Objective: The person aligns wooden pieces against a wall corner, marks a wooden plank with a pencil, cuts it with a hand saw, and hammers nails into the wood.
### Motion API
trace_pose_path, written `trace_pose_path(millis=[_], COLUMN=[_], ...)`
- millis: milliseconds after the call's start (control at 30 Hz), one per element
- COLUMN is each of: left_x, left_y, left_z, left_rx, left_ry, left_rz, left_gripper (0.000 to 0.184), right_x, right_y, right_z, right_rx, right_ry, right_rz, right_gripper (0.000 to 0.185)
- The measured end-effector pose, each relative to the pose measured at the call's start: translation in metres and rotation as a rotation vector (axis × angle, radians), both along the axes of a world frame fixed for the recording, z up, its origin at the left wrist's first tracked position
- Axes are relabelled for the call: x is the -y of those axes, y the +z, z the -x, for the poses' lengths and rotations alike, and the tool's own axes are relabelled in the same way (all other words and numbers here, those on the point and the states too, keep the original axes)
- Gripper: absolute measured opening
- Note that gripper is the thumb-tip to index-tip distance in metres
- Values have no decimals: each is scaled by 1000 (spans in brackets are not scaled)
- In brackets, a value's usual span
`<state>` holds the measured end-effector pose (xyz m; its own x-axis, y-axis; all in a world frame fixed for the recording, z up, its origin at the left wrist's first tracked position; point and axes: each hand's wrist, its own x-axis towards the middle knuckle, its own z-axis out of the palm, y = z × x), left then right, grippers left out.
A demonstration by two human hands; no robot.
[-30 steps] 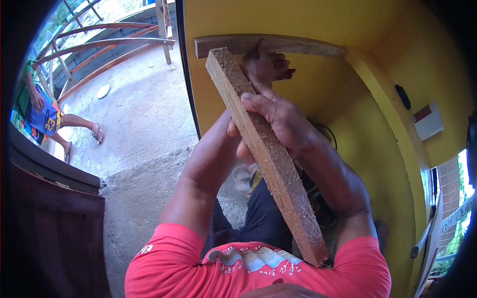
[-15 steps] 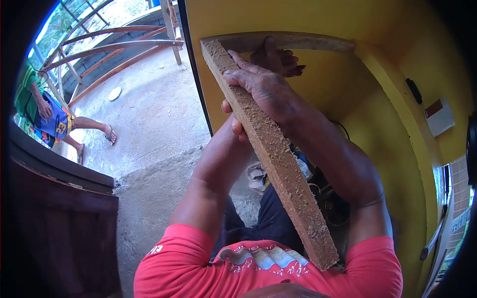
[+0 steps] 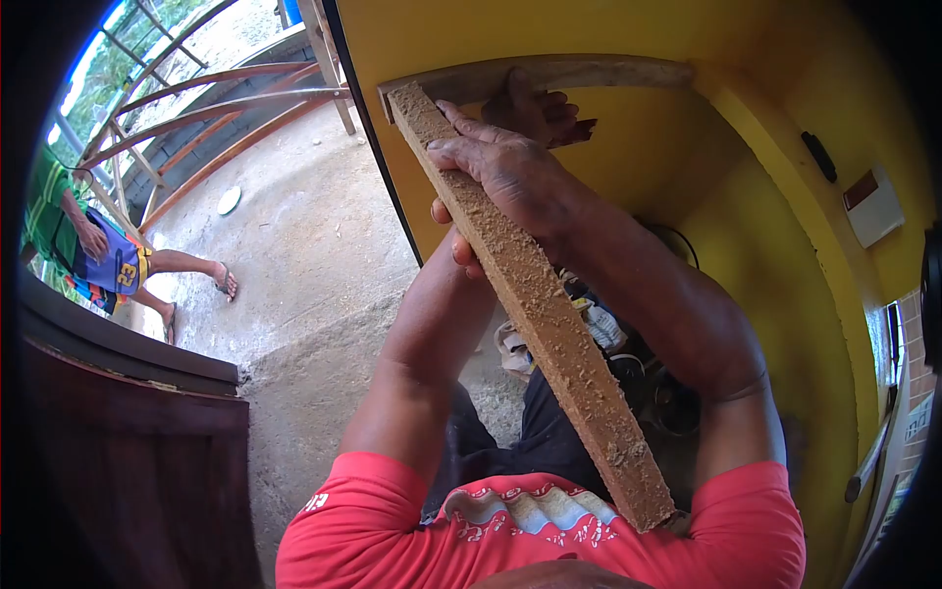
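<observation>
A long, straight wooden plank (image 3: 549, 304), its face coated with crumbly, mortar-like grit, slants from the yellow wall down to my chest. My right hand (image 3: 496, 167) grips its upper part, thumb and forefinger over the face. Fingertips curl round the plank's left edge, seemingly from the same hand. My left forearm passes beneath the plank, and my left hand (image 3: 540, 113) shows in shade beyond it, fingers stretched rightward near the wall. Whether the left palm touches the plank is hidden. The plank's far end overlaps a second, darker wooden board (image 3: 549, 72) lying across the wall.
A person in a green top (image 3: 54, 196) stands outside at the left, beyond a dark wooden door (image 3: 147, 452). Wooden framing (image 3: 235, 98) rises past the concrete floor (image 3: 304, 216). Bags and dark items (image 3: 608, 334) sit beneath my right arm. A white switch plate (image 3: 873, 211) is on the wall.
The whole view has shifted slightly. My hands and the plank keep nearly the same pose, with the plank's far end slightly left against the board on the wall.
</observation>
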<state>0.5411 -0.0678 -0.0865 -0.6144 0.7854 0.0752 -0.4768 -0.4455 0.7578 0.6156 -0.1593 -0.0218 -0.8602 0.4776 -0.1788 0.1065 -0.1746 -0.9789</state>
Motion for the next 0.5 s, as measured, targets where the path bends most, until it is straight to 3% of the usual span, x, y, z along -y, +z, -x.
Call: trace_pose_path(millis=[133, 433, 500], left_x=[0, 0, -2], left_y=[0, -2, -3], left_z=[-1, -1, 1], left_rx=[-7, -58, -48], left_ry=[9, 31, 7], left_rz=[30, 15, 19], left_gripper=[54, 54, 55], right_x=[-2, -2, -7], right_y=[-3, -8, -10], right_z=[1, 9, 12], right_rx=[12, -43, -43], right_ry=[26, 1, 15], right_rz=[110, -3, -165], right_gripper=[65, 63, 65])
